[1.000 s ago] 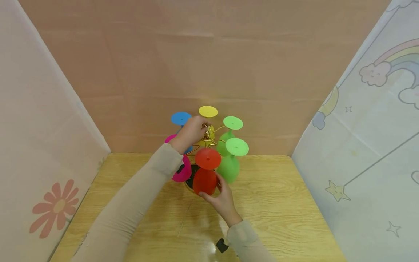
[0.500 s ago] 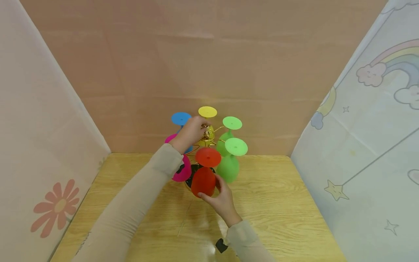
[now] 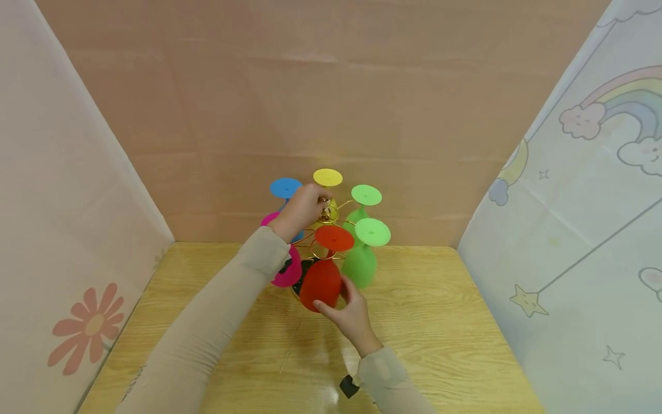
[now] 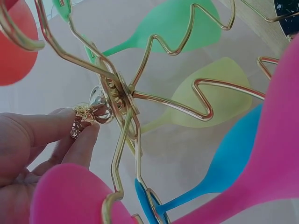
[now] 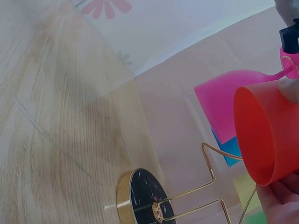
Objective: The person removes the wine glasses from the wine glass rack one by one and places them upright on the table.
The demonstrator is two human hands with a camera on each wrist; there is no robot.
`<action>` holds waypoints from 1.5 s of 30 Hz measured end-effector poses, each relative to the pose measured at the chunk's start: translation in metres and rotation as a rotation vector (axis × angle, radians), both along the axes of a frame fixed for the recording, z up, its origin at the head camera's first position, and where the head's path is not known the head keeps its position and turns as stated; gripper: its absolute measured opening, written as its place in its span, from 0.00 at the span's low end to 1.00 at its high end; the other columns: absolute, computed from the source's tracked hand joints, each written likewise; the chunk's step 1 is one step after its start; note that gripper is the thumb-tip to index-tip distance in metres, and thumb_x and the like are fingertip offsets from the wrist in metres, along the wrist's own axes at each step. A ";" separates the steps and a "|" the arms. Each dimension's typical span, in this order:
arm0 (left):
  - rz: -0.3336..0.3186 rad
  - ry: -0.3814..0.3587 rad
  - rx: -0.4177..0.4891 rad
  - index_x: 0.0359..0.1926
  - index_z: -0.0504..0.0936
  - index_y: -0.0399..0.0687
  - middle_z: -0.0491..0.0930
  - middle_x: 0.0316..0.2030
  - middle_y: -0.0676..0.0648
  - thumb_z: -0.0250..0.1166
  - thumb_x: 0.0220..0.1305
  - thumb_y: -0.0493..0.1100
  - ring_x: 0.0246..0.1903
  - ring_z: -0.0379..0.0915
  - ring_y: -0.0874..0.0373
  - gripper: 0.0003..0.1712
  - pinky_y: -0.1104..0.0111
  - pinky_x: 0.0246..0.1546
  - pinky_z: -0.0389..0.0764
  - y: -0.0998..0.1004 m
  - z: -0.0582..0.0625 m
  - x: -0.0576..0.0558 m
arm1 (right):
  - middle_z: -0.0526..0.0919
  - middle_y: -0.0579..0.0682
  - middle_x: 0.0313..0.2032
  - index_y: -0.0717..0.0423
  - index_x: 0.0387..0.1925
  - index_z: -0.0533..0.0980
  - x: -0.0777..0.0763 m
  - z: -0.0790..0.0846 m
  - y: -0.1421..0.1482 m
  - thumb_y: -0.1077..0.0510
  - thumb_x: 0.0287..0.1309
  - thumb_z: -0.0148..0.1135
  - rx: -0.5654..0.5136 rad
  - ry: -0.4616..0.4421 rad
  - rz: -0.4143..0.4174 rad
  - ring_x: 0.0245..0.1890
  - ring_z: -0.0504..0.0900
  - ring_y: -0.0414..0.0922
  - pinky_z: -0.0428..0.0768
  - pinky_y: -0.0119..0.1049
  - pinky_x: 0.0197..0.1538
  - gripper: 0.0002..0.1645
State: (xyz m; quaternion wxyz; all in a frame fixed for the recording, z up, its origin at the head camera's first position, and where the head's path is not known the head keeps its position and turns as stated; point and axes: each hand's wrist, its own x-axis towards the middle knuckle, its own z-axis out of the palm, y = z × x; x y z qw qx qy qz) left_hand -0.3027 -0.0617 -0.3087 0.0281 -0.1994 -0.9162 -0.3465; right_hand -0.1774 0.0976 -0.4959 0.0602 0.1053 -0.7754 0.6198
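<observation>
Left hand [image 3: 305, 208] pinching finial [image 4: 85, 114] atop rack [image 4: 163, 101]. Right hand [image 3: 353, 318] gripping red goblet [image 3: 322, 284] by bowl; goblet upside down at rack's front, beside green goblet [image 3: 360, 267]. Step looks like hooking or unhooking red one; can't tell which. Next move likely calls for holding rack steady, guiding stem [image 3: 331, 253] without knocking green.

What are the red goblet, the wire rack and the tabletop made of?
Red goblet: probably matte plastic, evenly coloured with a thin rim. Wire rack: likely polished golden metal, glinting along its bends. Tabletop: wood or imitation laminate, showing grain and a soft sheen.
</observation>
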 end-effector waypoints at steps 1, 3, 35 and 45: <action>0.001 -0.006 -0.001 0.58 0.84 0.38 0.83 0.56 0.39 0.58 0.73 0.31 0.35 0.76 0.52 0.16 0.72 0.28 0.70 0.000 0.000 0.000 | 0.80 0.57 0.60 0.62 0.67 0.69 0.000 0.000 0.000 0.55 0.50 0.80 0.002 0.001 0.001 0.61 0.79 0.55 0.75 0.53 0.65 0.45; 0.003 -0.008 -0.003 0.58 0.83 0.38 0.83 0.56 0.40 0.58 0.73 0.31 0.36 0.77 0.52 0.16 0.72 0.29 0.72 0.000 0.000 0.000 | 0.80 0.57 0.59 0.61 0.67 0.70 -0.001 0.001 -0.001 0.53 0.50 0.80 0.001 0.000 0.004 0.60 0.79 0.55 0.75 0.53 0.64 0.45; -0.026 -0.118 0.187 0.54 0.86 0.36 0.86 0.49 0.38 0.65 0.68 0.31 0.50 0.82 0.47 0.15 0.62 0.51 0.83 -0.011 0.000 -0.012 | 0.82 0.55 0.58 0.59 0.68 0.70 -0.009 0.010 -0.010 0.50 0.50 0.80 -0.005 -0.039 0.044 0.57 0.80 0.53 0.81 0.50 0.58 0.46; -0.011 -0.126 0.192 0.53 0.86 0.36 0.86 0.49 0.39 0.66 0.67 0.31 0.49 0.82 0.47 0.14 0.61 0.51 0.83 -0.011 -0.002 -0.015 | 0.83 0.54 0.56 0.57 0.67 0.72 -0.011 0.012 -0.012 0.49 0.50 0.80 0.029 -0.047 0.049 0.54 0.81 0.53 0.81 0.53 0.56 0.45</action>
